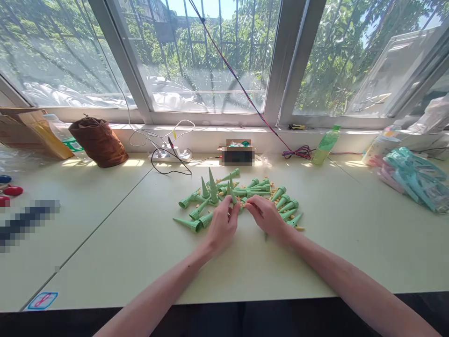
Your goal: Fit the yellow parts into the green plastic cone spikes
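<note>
Your left hand [224, 220] pinches a green cone [233, 196] on or just over the bench [140, 262], right hand [267, 216] close beside, grip unclear; a knuckle bump could topple the upright cones [213, 188] nearby.

Your one camera sits on your head and faces forward and down across the table [140, 262] to the windows [199, 61], far enough back that your left hand [224, 220] and right hand [267, 217] show small, just below the middle.
</note>
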Action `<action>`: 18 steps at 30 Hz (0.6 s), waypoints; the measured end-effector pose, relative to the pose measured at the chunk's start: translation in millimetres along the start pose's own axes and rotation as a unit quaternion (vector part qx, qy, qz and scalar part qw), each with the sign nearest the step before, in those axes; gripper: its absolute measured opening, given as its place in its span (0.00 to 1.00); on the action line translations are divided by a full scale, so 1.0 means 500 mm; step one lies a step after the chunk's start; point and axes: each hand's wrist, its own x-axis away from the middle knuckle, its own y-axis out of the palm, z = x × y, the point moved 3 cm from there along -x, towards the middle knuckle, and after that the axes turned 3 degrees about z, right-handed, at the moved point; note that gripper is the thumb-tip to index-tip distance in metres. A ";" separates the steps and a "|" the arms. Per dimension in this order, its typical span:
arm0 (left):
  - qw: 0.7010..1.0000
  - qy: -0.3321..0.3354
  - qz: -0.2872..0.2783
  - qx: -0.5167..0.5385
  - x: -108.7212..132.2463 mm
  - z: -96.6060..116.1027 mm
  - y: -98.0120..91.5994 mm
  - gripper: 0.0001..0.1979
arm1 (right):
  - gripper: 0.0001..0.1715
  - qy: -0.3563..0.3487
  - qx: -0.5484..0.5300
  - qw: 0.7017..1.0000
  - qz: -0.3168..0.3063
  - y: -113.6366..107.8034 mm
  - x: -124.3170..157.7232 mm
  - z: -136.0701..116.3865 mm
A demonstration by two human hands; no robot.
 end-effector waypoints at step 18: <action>1.000 -0.005 0.003 -0.004 -0.003 -0.006 -0.001 0.11 | 0.08 -0.009 -0.016 1.000 -0.024 0.006 0.009 0.004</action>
